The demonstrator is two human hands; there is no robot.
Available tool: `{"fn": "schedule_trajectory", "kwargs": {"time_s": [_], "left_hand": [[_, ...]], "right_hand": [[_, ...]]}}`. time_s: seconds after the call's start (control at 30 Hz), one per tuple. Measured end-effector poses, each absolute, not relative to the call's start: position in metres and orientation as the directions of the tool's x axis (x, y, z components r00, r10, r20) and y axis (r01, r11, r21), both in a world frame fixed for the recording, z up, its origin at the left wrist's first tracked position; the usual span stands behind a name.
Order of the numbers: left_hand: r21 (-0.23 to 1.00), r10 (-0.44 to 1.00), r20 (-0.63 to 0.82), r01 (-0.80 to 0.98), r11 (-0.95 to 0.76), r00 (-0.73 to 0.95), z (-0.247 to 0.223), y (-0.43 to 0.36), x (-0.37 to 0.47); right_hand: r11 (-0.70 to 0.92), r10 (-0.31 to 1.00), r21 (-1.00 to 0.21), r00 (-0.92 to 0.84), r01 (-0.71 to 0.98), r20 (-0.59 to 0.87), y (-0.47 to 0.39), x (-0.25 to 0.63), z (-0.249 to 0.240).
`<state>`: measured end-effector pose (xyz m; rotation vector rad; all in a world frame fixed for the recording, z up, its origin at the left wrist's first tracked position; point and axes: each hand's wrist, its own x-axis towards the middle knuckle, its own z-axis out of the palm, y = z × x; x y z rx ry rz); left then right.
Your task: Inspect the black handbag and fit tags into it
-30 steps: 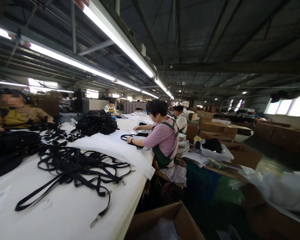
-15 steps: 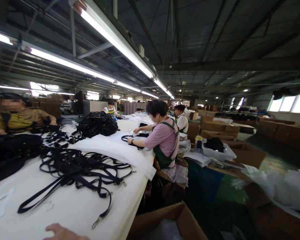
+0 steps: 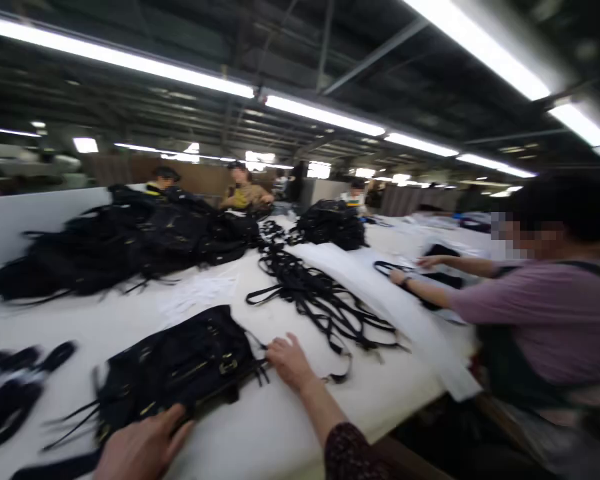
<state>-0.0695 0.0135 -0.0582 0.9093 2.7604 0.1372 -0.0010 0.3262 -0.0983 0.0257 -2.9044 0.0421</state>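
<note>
A black bag with brass-coloured buckles and loose cords lies flat on the white table before me. My left hand rests at its near lower edge, thumb and fingers apart. At the bag's right end, my right hand has its fingers curled at a thin black strap, with one finger sticking up; blur hides the exact grip. Just beyond that hand spreads a tangle of black straps with metal clips.
Black bags are heaped along the far left. Dark rolled bands lie at the near left. A white sheet separates the straps from a co-worker in pink on the right. Several other people sit farther back.
My view has swung left, bringing the black bag and both my hands into sight. Earlier only part of one hand showed at the bottom edge.
</note>
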Motion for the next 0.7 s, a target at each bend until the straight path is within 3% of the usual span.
{"fn": "schedule_trajectory", "kwargs": {"time_s": [0.07, 0.13, 0.2, 0.27, 0.37, 0.5, 0.6, 0.7], "left_hand": [[0.275, 0.599, -0.042, 0.567, 0.777, -0.800, -0.050, -0.024, -0.076], [0.455, 0.473, 0.093, 0.459, 0.763, -0.876, -0.042, -0.064, -0.088], [0.601, 0.295, 0.120, 0.306, 0.739, -0.948, -0.039, -0.111, -0.099], [0.649, 0.156, 0.086, 0.174, 0.741, -0.984, -0.047, -0.158, -0.103], [0.610, 0.100, 0.079, 0.128, 0.782, -0.992, -0.071, -0.201, -0.096], [0.433, 0.330, 0.300, 0.436, 0.789, -0.895, -0.098, -0.190, -0.084], [0.222, 0.518, 0.398, 0.627, 0.747, -0.757, -0.103, -0.158, -0.094], [0.213, 0.569, 0.395, 0.675, 0.707, -0.721, -0.103, -0.135, -0.113]], "right_hand": [[0.993, -0.053, -0.085, -0.966, -0.077, 0.254, 0.333, -0.012, -0.105], [0.991, -0.026, -0.116, -0.947, -0.066, 0.322, 0.337, -0.021, -0.116], [0.988, 0.007, -0.140, -0.895, -0.062, 0.446, 0.333, -0.024, -0.122], [0.977, 0.016, -0.184, -0.832, -0.104, 0.554, 0.315, -0.023, -0.122], [0.927, -0.030, -0.294, -0.827, -0.234, 0.562, 0.261, -0.021, -0.114], [0.805, -0.168, -0.496, -0.928, -0.325, 0.333, 0.165, -0.026, -0.103], [0.822, -0.215, -0.494, -0.958, -0.283, 0.191, 0.108, -0.035, -0.103], [0.868, -0.140, -0.462, -0.982, -0.183, 0.125, 0.077, -0.046, -0.106]]}}
